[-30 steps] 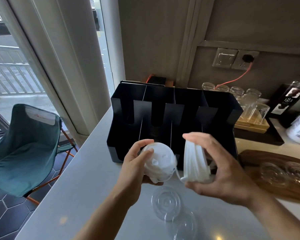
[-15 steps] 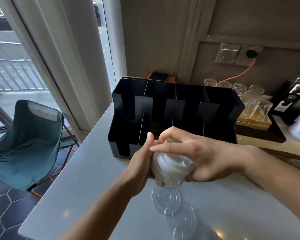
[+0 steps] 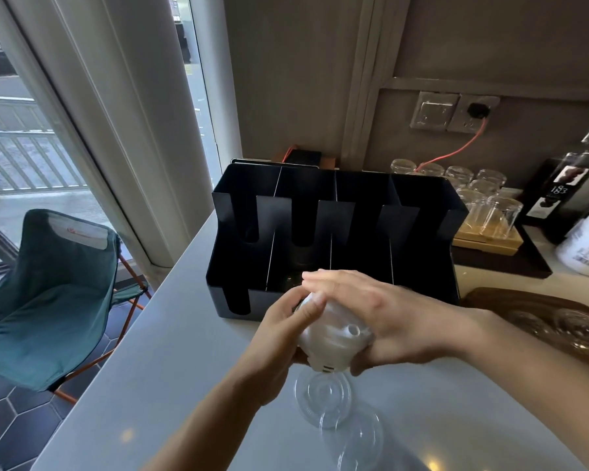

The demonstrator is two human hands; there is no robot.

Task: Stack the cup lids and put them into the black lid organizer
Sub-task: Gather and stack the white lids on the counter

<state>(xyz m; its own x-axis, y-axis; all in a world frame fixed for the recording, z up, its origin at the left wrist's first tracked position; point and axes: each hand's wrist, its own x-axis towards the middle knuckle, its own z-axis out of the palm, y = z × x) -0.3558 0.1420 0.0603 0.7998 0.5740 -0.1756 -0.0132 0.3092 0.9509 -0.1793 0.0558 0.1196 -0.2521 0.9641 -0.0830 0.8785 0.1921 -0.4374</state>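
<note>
A stack of white cup lids (image 3: 334,341) is pressed together between both my hands, just above the counter and in front of the black lid organizer (image 3: 320,219). My left hand (image 3: 279,338) cups the stack from the left. My right hand (image 3: 388,317) covers its top and right side, hiding much of it. Two clear flat lids (image 3: 323,396) lie overlapping on the white counter below the stack. The organizer has several upright slotted compartments; I see no lids inside them.
Upturned drinking glasses (image 3: 483,209) stand on a tray behind the organizer to the right. A wooden tray (image 3: 541,321) with clear glassware lies at the right. Dark bottles (image 3: 572,195) and a white container (image 3: 585,249) stand far right. The counter's left edge drops toward a green folding chair (image 3: 48,294).
One second ago each hand held its own batch of white lids, apart. They have been brought together into one stack, and both hands now squeeze it.
</note>
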